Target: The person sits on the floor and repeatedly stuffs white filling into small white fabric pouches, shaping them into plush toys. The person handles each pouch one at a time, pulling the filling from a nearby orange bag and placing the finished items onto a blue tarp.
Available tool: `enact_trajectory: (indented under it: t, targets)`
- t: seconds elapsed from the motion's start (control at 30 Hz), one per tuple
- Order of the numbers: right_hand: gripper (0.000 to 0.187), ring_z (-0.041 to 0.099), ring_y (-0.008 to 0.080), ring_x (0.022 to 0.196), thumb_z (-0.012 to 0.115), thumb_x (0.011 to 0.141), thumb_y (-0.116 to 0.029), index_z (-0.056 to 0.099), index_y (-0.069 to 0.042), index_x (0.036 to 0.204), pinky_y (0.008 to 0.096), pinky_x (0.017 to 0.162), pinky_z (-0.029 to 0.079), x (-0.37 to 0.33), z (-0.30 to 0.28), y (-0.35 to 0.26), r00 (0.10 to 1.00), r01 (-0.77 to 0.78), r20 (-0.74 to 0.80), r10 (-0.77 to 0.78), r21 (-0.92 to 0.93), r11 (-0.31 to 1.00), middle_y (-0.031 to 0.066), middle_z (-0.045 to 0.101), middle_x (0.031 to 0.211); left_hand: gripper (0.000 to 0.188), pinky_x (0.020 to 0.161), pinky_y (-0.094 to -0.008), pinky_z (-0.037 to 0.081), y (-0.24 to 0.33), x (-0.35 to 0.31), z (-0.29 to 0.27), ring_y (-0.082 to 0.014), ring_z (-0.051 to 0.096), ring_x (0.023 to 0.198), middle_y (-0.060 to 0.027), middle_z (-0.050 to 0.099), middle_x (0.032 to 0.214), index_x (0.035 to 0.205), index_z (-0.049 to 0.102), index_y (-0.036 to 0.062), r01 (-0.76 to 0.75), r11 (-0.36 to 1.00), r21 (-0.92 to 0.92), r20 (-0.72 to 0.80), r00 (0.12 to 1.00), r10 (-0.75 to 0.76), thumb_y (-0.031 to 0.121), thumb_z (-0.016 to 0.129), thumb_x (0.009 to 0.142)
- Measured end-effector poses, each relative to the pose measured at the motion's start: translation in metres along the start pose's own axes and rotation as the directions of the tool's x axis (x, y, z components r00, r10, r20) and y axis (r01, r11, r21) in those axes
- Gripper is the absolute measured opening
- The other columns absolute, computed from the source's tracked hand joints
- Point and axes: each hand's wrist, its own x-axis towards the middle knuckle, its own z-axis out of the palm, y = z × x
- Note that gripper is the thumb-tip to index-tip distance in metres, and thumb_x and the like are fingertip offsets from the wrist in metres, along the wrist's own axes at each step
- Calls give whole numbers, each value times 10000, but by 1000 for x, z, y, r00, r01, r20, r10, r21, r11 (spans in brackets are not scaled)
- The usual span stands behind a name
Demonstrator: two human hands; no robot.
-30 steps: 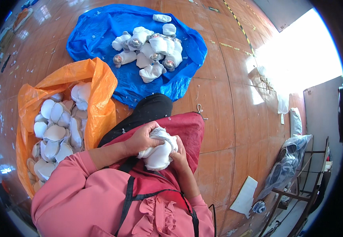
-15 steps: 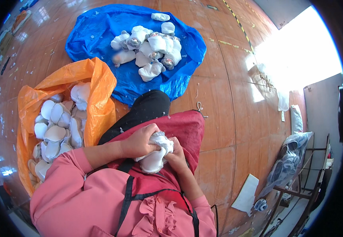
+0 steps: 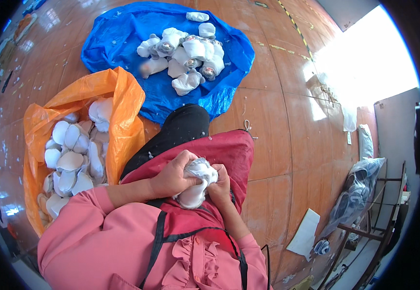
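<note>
Over my lap, both hands grip a soft white and grey plush piece (image 3: 194, 195); its exact kind I cannot make out. My left hand (image 3: 172, 178) is closed on its upper left side, thumb pressed into the fabric. At its right edge my right hand (image 3: 219, 184) pinches the cloth with bent fingers. The lower part of the piece bulges out, rounded and white, above my red apron (image 3: 229, 150). Grey fabric shows at its top, between the hands.
An orange sack (image 3: 130, 104) at my left holds several white padded, slipper-shaped pieces (image 3: 69, 162). Ahead, white and grey plush pieces (image 3: 193, 48) lie heaped on a blue sheet (image 3: 118, 41). To the right stand a metal rack (image 3: 364, 234) and a clear plastic bag (image 3: 357, 188), near a white sheet (image 3: 304, 234).
Both hands stay on the plush piece and have shifted slightly, with the piece turned a little between them. The whole view has moved slightly.
</note>
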Motion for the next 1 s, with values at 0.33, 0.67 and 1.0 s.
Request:
enact_trajectory:
  t: [0.33, 0.67, 1.0]
  targets:
    - [373, 530, 71, 810, 756, 744, -32, 513, -81, 1023, 228, 719, 454, 1, -1, 6, 998, 10, 63, -21, 173, 985, -24, 555, 902, 647, 958, -377, 473, 0, 0, -4, -270, 593, 1128, -166, 589, 1182, 1259, 469, 24, 98, 995, 14, 54, 994, -99, 219, 830, 759]
    - [454, 548, 103, 922, 705, 734, -144, 512, -74, 1139, 257, 829, 452, 11, -7, 1, 968, -180, 220, 117, 295, 939, -1, 566, 990, 467, 924, -322, 481, -12, 11, 1, -144, 569, 1061, -68, 592, 1129, 1221, 508, 60, 224, 817, -531, 104, 974, -199, 81, 762, 829]
    - [704, 492, 159, 1166, 806, 776, -349, 432, -40, 1286, 299, 1001, 392, 6, -5, -20, 948, -253, 311, 69, 602, 758, 47, 515, 1232, 406, 934, -316, 489, -15, 15, -6, -151, 585, 1090, -64, 610, 1161, 1159, 575, 65, 140, 707, -693, 118, 990, -81, -43, 739, 804]
